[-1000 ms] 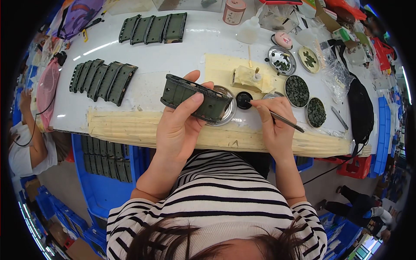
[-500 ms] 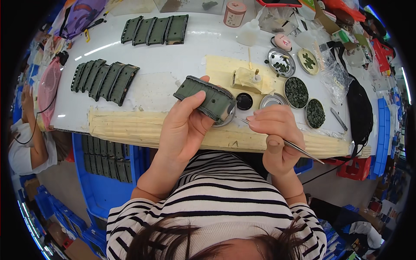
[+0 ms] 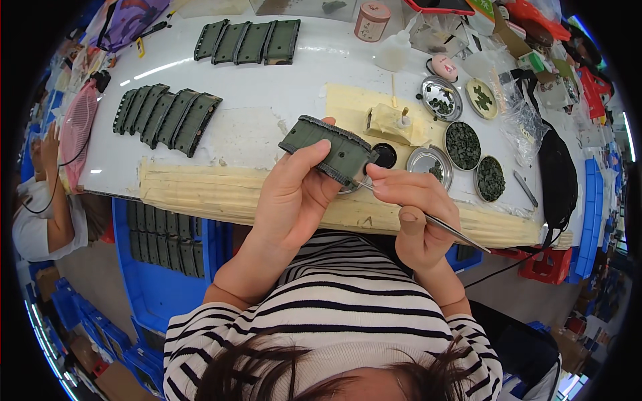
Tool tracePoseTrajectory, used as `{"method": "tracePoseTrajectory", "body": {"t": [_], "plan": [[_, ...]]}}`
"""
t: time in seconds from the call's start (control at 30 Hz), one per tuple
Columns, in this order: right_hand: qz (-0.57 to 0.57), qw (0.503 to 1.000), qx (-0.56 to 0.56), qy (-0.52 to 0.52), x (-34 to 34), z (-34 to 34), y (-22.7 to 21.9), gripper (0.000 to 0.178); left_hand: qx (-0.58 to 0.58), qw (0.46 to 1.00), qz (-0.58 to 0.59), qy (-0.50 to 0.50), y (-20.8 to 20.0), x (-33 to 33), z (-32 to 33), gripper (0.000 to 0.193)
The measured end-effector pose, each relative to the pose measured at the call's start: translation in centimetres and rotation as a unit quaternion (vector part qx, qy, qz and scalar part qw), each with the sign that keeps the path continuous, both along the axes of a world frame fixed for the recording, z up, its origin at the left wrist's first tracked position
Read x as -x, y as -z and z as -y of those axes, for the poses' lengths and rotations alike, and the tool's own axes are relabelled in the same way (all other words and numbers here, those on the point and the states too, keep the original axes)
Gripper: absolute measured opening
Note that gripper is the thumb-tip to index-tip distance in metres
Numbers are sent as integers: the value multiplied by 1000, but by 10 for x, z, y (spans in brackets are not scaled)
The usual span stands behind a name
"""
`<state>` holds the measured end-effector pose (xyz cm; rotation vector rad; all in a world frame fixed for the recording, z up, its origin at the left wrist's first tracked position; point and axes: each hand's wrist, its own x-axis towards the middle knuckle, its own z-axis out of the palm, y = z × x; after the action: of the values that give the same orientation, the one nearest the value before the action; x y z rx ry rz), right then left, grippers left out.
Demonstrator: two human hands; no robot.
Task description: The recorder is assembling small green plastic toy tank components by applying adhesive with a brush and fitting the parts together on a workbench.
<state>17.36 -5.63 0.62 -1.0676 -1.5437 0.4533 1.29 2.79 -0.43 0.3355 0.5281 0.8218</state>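
Observation:
My left hand [image 3: 294,190] is closed around a dark green curved model piece [image 3: 328,148] with raised ribs, thumb on top and fingers beneath. It is held tilted above the table's front edge. My right hand [image 3: 421,217] pinches slim metal tweezers [image 3: 449,231] like a pen. Their tip meets the piece's lower right end, where my fingers partly hide it; whether the tip grips anything is too small to tell. Just behind lie a small black round dish [image 3: 384,156] and a shallow metal tin [image 3: 410,162] with a few green bits.
Two ribbed green assemblies [image 3: 167,120] [image 3: 247,42] lie on the left of the table. At right stand tins of green pieces [image 3: 462,145] [image 3: 490,179], a metal dish [image 3: 441,98] and a grey tool [image 3: 525,189]. A blue crate [image 3: 150,294] holds more pieces. Another person's arm [image 3: 60,194] is far left.
My right hand has moved left, bringing the tweezers' tip onto the end of the green piece. The left hand, still holding the piece, has shifted slightly right. The view has shifted a little.

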Motion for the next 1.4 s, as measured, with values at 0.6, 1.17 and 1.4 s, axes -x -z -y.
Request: {"method": "tracePoseTrajectory", "body": {"t": [0.6,1.17,1.4], "plan": [[37,999,-1,9,2,0,-3,19,17,999,22,15,3,2,-1,40],[84,995,-37,21,4,4,-6,21,23,999,30,17,-1,-1,3,44],[98,994,-51,17,3,4,-7,24,17,998,50,24,-1,-1,3,44]]}}
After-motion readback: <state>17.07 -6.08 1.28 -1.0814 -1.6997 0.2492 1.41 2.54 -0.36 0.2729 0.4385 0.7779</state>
